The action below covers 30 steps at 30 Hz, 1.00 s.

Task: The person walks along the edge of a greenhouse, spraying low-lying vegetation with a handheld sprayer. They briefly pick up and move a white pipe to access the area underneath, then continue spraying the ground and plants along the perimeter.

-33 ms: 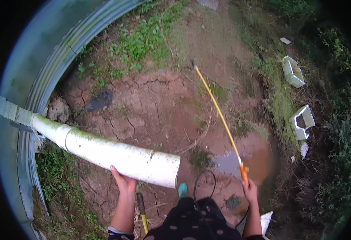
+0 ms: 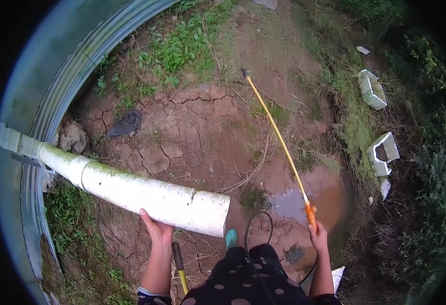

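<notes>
Soft daylight glints on the puddle (image 2: 289,204), while foliage (image 2: 434,165) toward the darkened, bending edges seems blurred.

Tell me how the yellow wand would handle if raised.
Probably stiff: the yellow wand runs nearly straight from its orange handle. Likely light, being thin. It may tip forward, since the right hand grips one end.

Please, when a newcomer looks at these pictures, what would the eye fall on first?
Probably the big white pipe, reaching from the curved wall at left toward the middle, the left hand against its near side. Next, the thin yellow wand right of centre, its orange handle gripped in the right hand. A muddy puddle shows behind that handle.
</notes>
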Motion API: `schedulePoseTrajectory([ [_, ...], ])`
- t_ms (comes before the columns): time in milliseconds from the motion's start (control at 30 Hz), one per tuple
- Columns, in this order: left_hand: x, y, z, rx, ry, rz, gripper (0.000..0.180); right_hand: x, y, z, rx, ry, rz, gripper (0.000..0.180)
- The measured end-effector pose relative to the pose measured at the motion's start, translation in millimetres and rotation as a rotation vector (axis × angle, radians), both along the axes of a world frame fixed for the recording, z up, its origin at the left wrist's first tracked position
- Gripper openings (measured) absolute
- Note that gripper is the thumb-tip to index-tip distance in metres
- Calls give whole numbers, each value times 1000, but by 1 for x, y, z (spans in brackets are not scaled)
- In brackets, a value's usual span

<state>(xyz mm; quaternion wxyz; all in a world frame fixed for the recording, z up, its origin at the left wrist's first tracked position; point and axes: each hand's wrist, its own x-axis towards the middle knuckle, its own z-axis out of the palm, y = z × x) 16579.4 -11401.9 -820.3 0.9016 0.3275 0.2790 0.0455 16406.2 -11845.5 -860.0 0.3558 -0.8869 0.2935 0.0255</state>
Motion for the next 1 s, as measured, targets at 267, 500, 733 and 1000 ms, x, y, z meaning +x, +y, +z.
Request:
schedulePoseTrajectory([
  [267,5,1,-5,-29,11,96,74,149,2,-10,66,-14,31,30],
  [500,8,-10,-6,60,97,258,78,326,7,-42,120,-21,327,35],
  [733,7,-10,-3,73,227,385,81,475,6,-97,296,-41,598,26],
  [1000,7,-21,1,74,275,425,92,520,53,-115,477,90,798,30],
])
